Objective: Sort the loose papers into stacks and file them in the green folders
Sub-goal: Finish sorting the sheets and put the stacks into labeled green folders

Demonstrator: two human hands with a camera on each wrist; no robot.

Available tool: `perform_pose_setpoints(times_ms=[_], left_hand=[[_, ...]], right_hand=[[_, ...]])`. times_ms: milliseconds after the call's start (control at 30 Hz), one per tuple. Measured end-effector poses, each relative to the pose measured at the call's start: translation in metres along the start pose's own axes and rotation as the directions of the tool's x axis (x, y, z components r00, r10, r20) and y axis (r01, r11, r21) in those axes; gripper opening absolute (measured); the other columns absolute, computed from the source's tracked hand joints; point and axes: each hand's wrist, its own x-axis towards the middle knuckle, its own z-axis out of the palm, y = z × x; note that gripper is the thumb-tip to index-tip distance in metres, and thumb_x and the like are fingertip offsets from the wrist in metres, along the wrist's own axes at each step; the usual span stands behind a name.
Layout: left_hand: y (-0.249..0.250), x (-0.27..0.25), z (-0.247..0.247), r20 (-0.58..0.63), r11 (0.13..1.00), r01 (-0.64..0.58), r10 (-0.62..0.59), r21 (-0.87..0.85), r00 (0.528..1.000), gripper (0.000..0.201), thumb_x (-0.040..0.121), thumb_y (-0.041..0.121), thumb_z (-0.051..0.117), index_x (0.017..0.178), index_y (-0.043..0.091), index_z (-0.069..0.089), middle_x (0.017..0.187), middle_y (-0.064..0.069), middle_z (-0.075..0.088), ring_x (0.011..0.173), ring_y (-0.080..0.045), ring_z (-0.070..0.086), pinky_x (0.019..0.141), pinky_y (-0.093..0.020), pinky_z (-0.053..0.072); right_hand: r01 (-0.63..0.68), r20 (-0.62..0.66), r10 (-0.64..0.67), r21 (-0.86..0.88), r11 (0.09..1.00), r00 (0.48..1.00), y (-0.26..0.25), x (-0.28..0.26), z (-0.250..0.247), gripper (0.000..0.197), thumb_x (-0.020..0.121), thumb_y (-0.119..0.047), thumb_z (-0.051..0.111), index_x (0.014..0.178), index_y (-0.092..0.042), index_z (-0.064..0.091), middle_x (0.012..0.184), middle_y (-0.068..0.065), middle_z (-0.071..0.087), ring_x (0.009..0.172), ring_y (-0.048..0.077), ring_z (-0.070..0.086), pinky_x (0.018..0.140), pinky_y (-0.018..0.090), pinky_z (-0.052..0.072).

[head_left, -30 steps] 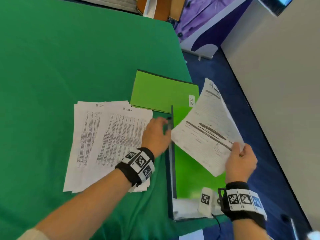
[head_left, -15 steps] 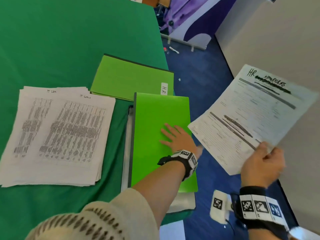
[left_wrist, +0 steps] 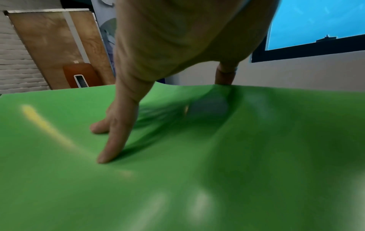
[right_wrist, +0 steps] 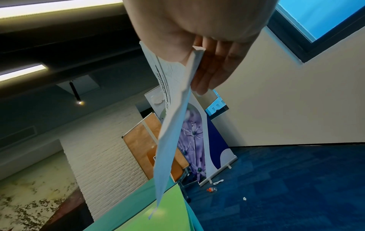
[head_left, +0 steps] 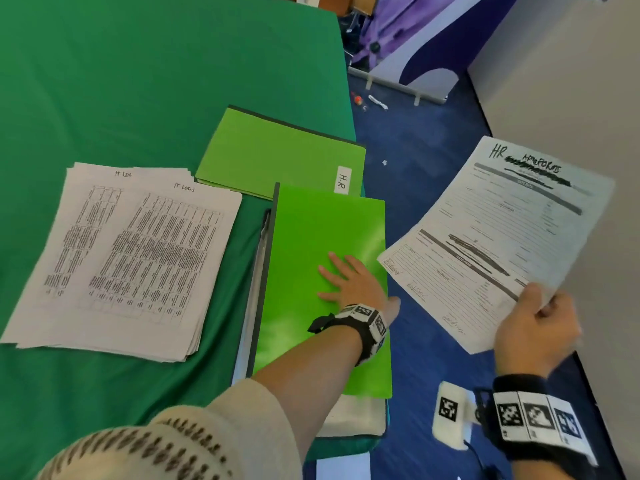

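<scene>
A bright green folder [head_left: 325, 271] lies closed at the table's right edge, with white paper showing under its near end. My left hand [head_left: 349, 282] presses flat on its cover, fingers [left_wrist: 110, 150] straight, thumb over the right edge. My right hand [head_left: 533, 323] pinches the lower corner of the HR papers [head_left: 498, 233] and holds them in the air to the right of the table, over the floor. The right wrist view shows these papers [right_wrist: 173, 118] edge-on between thumb and fingers. A second green folder [head_left: 273, 154] labelled H.R. lies behind the first. A stack of IT logs papers [head_left: 131, 258] lies to the left.
The table wears a green cloth [head_left: 138, 81]; its right edge runs beside the folders. Blue carpet [head_left: 415, 150] with small litter lies to the right. A pale wall [head_left: 571, 81] stands close behind the raised papers. A purple banner [head_left: 408, 36] stands at the back.
The near folder's cover has gone from upright to flat, and my left hand now presses on it. My right hand swung the HR papers out to the right, off the folder.
</scene>
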Motion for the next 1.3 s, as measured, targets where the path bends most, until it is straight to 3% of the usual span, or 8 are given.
perform_pose_setpoints(times_ms=[200,367,433,600,867,1067,1167,1300], left_hand=[[-0.027,-0.037,-0.071,0.086,0.965,-0.263,0.263,-0.011,0.961,0.095,0.091,0.054,0.045,0.152,0.000,-0.003,0.159,-0.024,-0.004,0.143,-0.044,0.020,0.115,-0.049,0.028],[-0.091,-0.077,-0.162,-0.055,0.863,-0.505,0.505,0.004,0.862,0.062,0.095,0.049,0.040,0.141,0.008,0.033,0.109,-0.011,0.063,0.085,-0.018,0.059,0.072,-0.029,0.044],[-0.115,-0.082,-0.194,-0.084,0.866,-0.499,0.495,-0.033,0.865,0.053,0.097,0.046,0.041,0.139,0.013,0.037,0.093,-0.004,0.065,0.070,-0.011,0.059,0.062,-0.027,0.043],[-0.135,-0.073,-0.221,-0.192,0.858,-0.477,0.444,-0.191,0.875,0.052,0.091,0.056,0.050,0.124,0.016,0.051,0.109,-0.001,0.062,0.081,-0.016,0.063,0.079,-0.046,0.056],[-0.115,-0.064,-0.192,-0.221,0.786,-0.566,0.523,-0.248,0.823,0.053,0.092,0.055,0.052,0.061,0.013,0.045,0.056,-0.003,0.043,0.052,-0.021,0.046,0.064,-0.042,0.051],[-0.112,-0.043,-0.140,-0.012,0.754,-0.586,0.610,-0.296,0.792,0.037,0.099,0.043,0.047,0.110,0.013,0.064,0.091,0.005,0.065,0.070,-0.016,0.062,0.059,-0.026,0.044],[-0.130,-0.017,-0.115,0.090,0.872,-0.468,0.482,-0.143,0.872,0.043,0.098,0.038,0.053,0.131,0.011,0.051,0.122,-0.004,0.060,0.096,-0.021,0.061,0.073,-0.025,0.043],[-0.167,0.011,-0.116,-0.080,0.939,-0.330,0.323,-0.092,0.943,0.040,0.095,0.037,0.057,0.123,0.009,0.054,0.127,-0.010,0.056,0.111,-0.027,0.056,0.092,-0.037,0.047]], right_hand=[[-0.176,-0.013,0.177,0.044,0.983,0.984,0.025,0.008,0.010,0.022,0.099,-0.027,0.043,0.089,-0.010,0.054,0.087,0.006,0.055,0.082,0.020,0.055,0.070,0.035,0.046],[-0.185,0.236,0.168,0.051,0.981,0.957,0.031,-0.006,0.034,0.022,0.100,-0.023,0.045,0.089,-0.006,0.054,0.088,0.008,0.058,0.081,0.022,0.055,0.073,0.034,0.047],[-0.132,0.378,0.123,-0.002,0.991,0.918,0.027,-0.015,0.048,0.026,0.101,-0.024,0.045,0.087,-0.003,0.053,0.083,0.006,0.057,0.078,0.022,0.053,0.067,0.032,0.044],[0.004,0.621,0.067,-0.112,0.994,0.781,0.022,-0.048,0.088,0.023,0.100,-0.022,0.044,0.085,-0.006,0.053,0.084,0.006,0.059,0.080,0.026,0.055,0.070,0.037,0.043],[0.108,0.834,0.035,-0.113,0.988,0.551,0.014,-0.073,0.114,0.030,0.099,-0.036,0.049,0.088,-0.013,0.065,0.088,0.003,0.068,0.083,0.023,0.062,0.067,0.030,0.047],[-0.080,0.659,0.085,-0.038,0.996,0.747,0.009,-0.033,0.083,0.032,0.101,-0.044,0.039,0.101,-0.025,0.065,0.103,-0.002,0.070,0.091,0.015,0.068,0.090,0.049,0.052],[0.049,0.627,-0.014,-0.039,0.998,0.779,-0.013,-0.021,0.063,0.042,0.103,-0.040,0.037,0.103,-0.013,0.069,0.101,0.000,0.071,0.091,0.015,0.067,0.086,0.036,0.050],[0.258,0.604,-0.194,-0.019,0.966,0.773,-0.047,-0.037,0.066,0.028,0.099,-0.031,0.050,0.088,-0.010,0.066,0.088,0.005,0.068,0.085,0.025,0.062,0.078,0.039,0.047]])
